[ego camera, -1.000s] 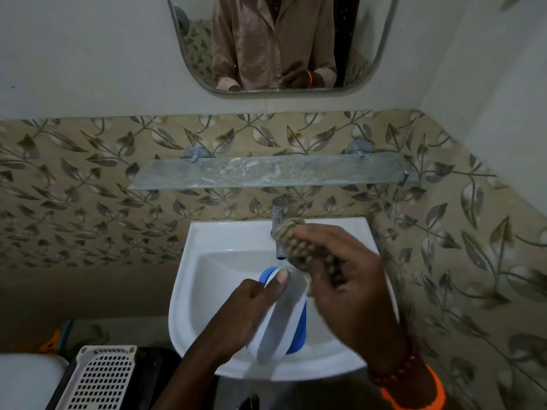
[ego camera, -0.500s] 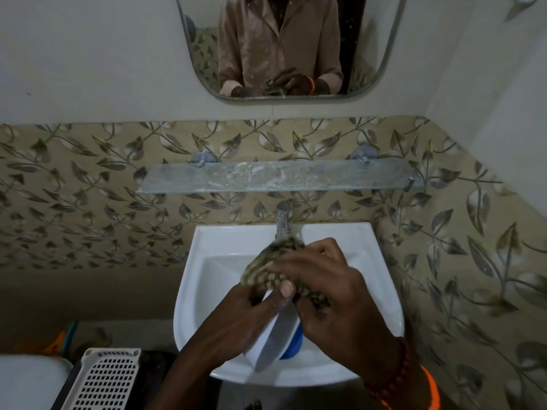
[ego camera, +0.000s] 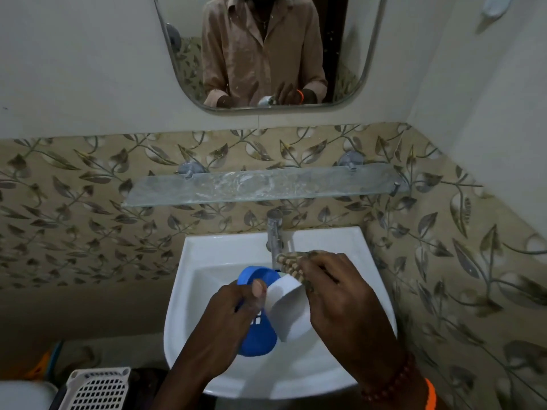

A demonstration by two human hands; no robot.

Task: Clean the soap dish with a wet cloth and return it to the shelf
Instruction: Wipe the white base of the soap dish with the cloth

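Over the white sink (ego camera: 207, 255) I hold a soap dish made of a blue slotted part (ego camera: 256, 338) and a white part (ego camera: 288, 309), tilted on edge. My left hand (ego camera: 228, 321) grips the dish, thumb on the white part's rim. My right hand (ego camera: 334, 294) clutches a checked brown-and-cream cloth (ego camera: 291, 261) against the top end of the white part, just under the tap (ego camera: 274, 232). The glass shelf (ego camera: 266, 186) above the sink is bare, with whitish residue.
A mirror (ego camera: 266, 48) on the wall reflects a person in a beige shirt. Leaf-pattern tiles line the walls; the right wall is close. A white perforated basket (ego camera: 97, 389) sits at lower left beside a white lid.
The dish has turned, so that the blue slotted part now shows. My right hand with the cloth has shifted from the middle of the dish to its upper right end.
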